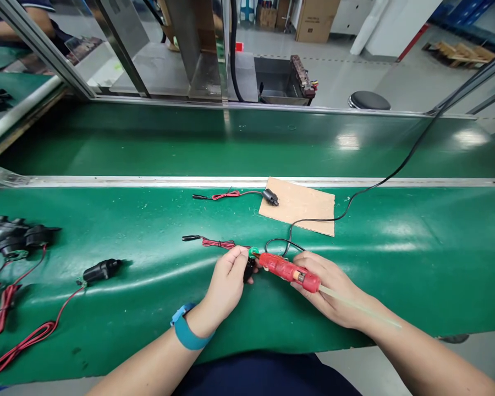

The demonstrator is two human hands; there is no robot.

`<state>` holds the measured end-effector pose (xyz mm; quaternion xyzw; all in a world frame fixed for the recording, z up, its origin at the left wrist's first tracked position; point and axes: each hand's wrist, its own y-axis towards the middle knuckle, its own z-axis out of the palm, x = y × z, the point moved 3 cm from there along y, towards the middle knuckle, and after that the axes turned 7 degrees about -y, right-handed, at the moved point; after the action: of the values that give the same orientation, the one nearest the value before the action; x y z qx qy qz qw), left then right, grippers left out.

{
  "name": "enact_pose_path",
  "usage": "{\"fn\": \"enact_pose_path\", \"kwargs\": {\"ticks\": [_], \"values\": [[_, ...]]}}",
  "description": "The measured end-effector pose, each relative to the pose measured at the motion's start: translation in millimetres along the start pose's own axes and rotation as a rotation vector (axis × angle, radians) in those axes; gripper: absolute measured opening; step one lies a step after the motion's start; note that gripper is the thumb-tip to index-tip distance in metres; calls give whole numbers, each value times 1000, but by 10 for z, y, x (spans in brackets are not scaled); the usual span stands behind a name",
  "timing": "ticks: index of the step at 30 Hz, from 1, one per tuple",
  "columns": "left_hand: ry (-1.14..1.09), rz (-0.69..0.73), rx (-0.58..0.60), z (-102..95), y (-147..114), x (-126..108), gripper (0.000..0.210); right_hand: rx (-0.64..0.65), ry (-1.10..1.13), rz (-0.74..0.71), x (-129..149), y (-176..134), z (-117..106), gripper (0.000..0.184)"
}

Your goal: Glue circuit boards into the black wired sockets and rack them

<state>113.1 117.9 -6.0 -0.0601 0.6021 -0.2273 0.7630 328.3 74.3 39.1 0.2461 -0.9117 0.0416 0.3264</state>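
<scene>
My left hand [226, 281] grips a small black plug part [248, 269] with a green bit at its top and a red-and-black wire [214, 242] running off to the left. My right hand [328, 286] holds a red glue gun [287, 269] with a pale glue stick [355, 306] sticking out of its back. The gun's tip touches the green top of the plug part. A blue band [185, 330] is on my left wrist.
A brown cardboard sheet [303, 206] lies beyond my hands with another black plug [270, 197] and its red wire on its left edge. The gun's black cord [379, 181] runs off to the right. More black plugs [101, 270] with red wires lie at the left on the green mat [396, 258].
</scene>
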Motion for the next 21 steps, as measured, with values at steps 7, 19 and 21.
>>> {"fn": "enact_pose_path", "kwargs": {"ticks": [7, 19, 21], "values": [[29, 22, -2, 1, -5, -17, 33, 23, -10, 7, 0, -1, 29, 4], [9, 17, -6, -18, -10, 21, 32, 39, -102, 20, 56, 25, -3, 17], [12, 18, -8, -18, -11, 16, 33, 40, -107, 14, 55, 22, 1, 16]]}}
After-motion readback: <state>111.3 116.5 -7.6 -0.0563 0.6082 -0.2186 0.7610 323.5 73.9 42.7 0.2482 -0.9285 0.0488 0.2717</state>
